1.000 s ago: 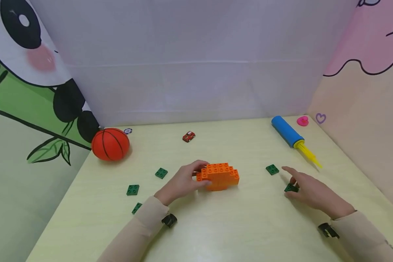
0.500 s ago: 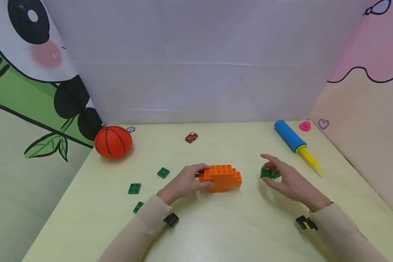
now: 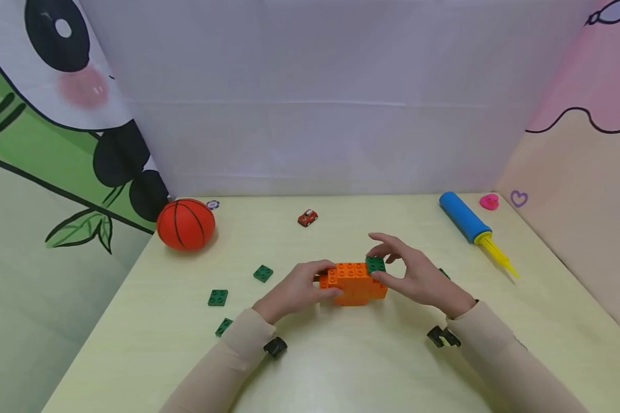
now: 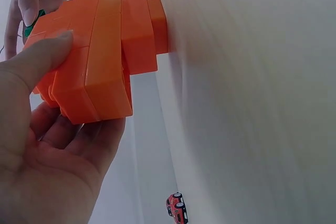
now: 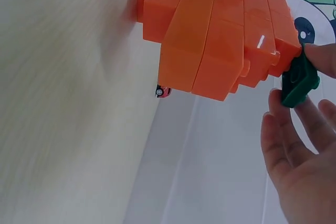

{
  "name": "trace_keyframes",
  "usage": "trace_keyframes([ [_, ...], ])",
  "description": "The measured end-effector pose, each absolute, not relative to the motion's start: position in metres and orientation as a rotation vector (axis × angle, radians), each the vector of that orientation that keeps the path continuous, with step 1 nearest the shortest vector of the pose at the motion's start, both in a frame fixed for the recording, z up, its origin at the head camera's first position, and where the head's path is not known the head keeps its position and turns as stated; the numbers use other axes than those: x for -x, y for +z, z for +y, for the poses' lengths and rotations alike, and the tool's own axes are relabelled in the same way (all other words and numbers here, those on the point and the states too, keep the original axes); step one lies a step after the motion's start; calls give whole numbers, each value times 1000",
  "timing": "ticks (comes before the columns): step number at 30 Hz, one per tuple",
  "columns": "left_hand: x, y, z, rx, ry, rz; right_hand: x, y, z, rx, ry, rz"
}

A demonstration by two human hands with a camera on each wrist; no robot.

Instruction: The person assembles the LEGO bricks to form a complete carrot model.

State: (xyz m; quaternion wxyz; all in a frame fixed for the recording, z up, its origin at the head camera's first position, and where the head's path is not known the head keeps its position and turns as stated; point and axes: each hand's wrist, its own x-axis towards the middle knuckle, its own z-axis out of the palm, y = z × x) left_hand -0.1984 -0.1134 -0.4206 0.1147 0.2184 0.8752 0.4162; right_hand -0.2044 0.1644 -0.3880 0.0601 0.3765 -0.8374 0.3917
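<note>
Your left hand (image 3: 294, 289) grips the orange brick stack (image 3: 353, 282) while your right hand (image 3: 418, 275) pinches a green plate (image 3: 375, 264) onto its 2 o'clock corner; three green plates (image 3: 217, 297) wait at 9 o'clock.

The pale yellow worktop (image 3: 341, 367) carries an orange block build (image 3: 353, 284) at centre, 3 green plates (image 3: 217, 297) at 9 o'clock, a basketball (image 3: 186, 224) at 10, a toy car (image 3: 307, 218) at 12, a pump (image 3: 467, 218) at 2.

basketball (image 3: 185, 224) far left | red toy car (image 3: 307, 218) far centre | blue-yellow pump (image 3: 473, 228) far right | pink toy (image 3: 488, 201) in corner | loose green plates (image 3: 217, 297) left
</note>
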Motion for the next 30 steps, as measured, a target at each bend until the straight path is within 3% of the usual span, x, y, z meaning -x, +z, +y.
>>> trace_keyframes([
  [23,195,-418,-109,-639,1256,2557,203,-386,166,-1102,1203,-2647],
  [30,192,-414,-109,-600,1222,2563,209,-397,202,-944,1206,-2811],
])
